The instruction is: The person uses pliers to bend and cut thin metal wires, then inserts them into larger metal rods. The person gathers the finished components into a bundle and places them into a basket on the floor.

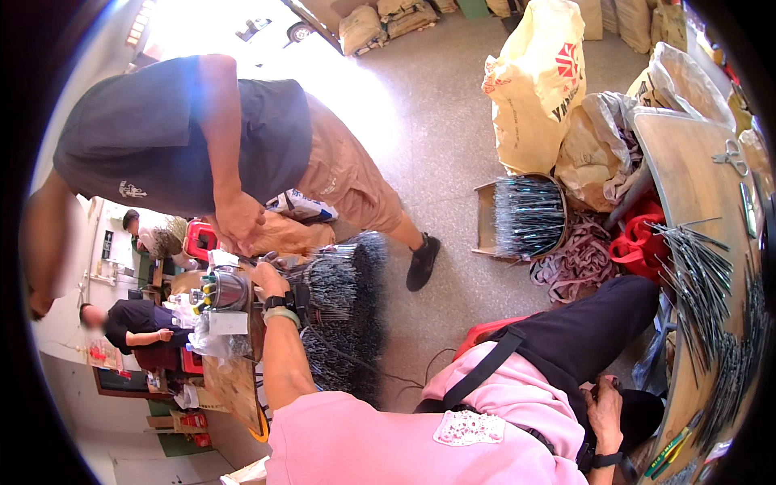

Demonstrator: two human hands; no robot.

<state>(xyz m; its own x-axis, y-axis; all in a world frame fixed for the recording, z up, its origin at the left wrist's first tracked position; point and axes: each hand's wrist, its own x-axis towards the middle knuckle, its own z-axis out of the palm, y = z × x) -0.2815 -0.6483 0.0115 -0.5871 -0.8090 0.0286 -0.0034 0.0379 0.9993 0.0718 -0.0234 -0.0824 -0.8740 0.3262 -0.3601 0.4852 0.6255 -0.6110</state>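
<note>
My left arm stretches out to the left, and my left hand [271, 280], with a black watch and a bracelet on its wrist, is beside a cluttered work table. Its darkened fingers look bent; what they hold, if anything, is hidden. Close to it stand a metal pot [232, 291] and upright bundles of thin dark rods [330, 284]. Low at the right, my right hand [605, 402] rests by my dark trousers with curled fingers, and their contents cannot be made out. Nearest it are green-and-yellow-handled pliers [672, 453] and loose dark rods [723, 372] on the right-hand table [659, 149].
A person [194, 137] in a dark shirt stands close at the left, hands together. Another person [133, 331] is farther back. A container of rods [529, 214], purple-grey strips [574, 259], a red bag [641, 242] and a large sack [533, 89] stand on the floor. Scissors [731, 158] lie on the right-hand table.
</note>
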